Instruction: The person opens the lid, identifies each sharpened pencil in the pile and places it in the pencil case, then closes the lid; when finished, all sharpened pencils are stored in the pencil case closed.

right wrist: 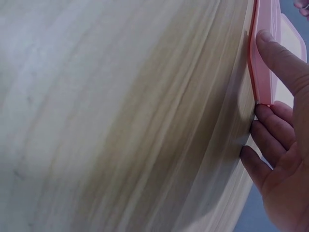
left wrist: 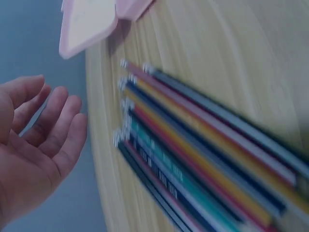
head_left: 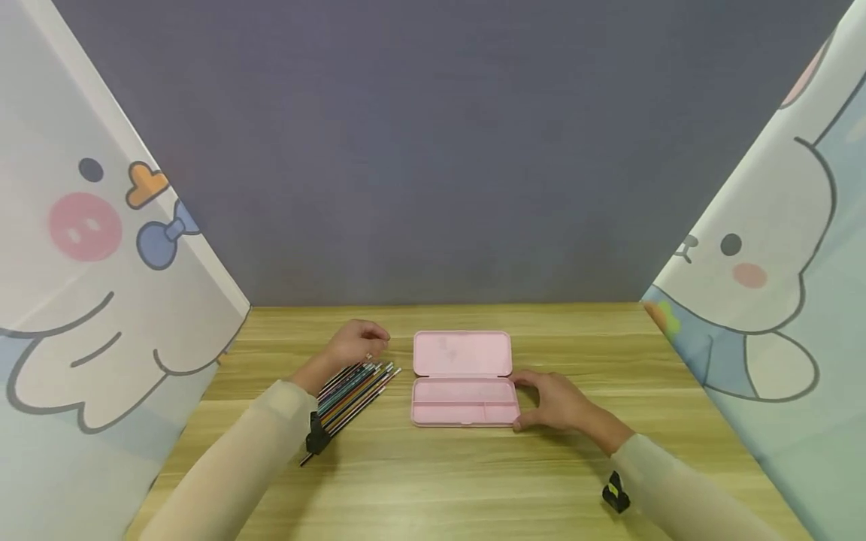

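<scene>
A pink pencil case (head_left: 465, 402) lies opened out on the table, its lid (head_left: 462, 353) folded back away from the person. Its bottom tray has divided compartments with nothing in them. At the case's right end, my right hand (head_left: 558, 400) grips it, thumb at the front corner and fingertips at the end wall, as the right wrist view (right wrist: 285, 145) shows. My left hand (head_left: 355, 342) hovers just beyond a bundle of pencils (head_left: 355, 391), fingers loosely bent and holding nothing. The pencils, of several colours, lie side by side left of the case, eraser ends toward it.
The wood-grain table (head_left: 467, 481) meets a grey panel (head_left: 446, 165) at the back. Printed cartoon panels stand on the left (head_left: 122, 225) and right (head_left: 764, 248). Black wrist devices sit on the left cuff (head_left: 317, 434) and right cuff (head_left: 616, 493).
</scene>
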Motion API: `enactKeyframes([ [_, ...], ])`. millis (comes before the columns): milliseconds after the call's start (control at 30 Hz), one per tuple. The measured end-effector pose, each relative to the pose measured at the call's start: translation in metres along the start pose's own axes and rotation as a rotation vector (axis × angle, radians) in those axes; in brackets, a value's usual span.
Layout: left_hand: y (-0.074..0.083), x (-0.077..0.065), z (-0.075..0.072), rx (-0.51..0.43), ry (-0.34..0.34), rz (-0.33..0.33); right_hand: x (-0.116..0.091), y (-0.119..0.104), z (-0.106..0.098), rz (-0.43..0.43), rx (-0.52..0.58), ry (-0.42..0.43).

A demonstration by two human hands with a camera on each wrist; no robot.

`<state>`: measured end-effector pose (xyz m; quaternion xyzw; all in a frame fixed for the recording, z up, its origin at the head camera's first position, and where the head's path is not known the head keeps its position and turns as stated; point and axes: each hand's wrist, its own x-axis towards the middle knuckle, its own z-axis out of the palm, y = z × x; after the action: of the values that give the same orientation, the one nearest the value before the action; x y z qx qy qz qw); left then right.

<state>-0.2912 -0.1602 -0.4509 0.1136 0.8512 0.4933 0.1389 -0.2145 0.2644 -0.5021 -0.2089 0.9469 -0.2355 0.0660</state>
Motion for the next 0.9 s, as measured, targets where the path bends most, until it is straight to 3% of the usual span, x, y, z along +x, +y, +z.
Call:
enactKeyframes([
  [233, -0.028, -0.018, -0.034, 0.19, -0.01, 0.075, 0.0, 0.0, -0.002, -0.024, -0.001, 0.004],
  [467, -0.058, -0.035, -0.055, 0.277, -0.075, 0.095, -0.001, 0.002, 0.001, -0.045, -0.001, 0.009],
  [667, -0.075, -0.044, -0.063, 0.219, -0.121, 0.055, 0.0, 0.004, 0.002, -0.047, 0.005, 0.009],
  [900, -0.087, -0.053, -0.065, 0.006, -0.17, -0.04, 0.0, 0.006, 0.003, -0.054, -0.009, 0.015],
])
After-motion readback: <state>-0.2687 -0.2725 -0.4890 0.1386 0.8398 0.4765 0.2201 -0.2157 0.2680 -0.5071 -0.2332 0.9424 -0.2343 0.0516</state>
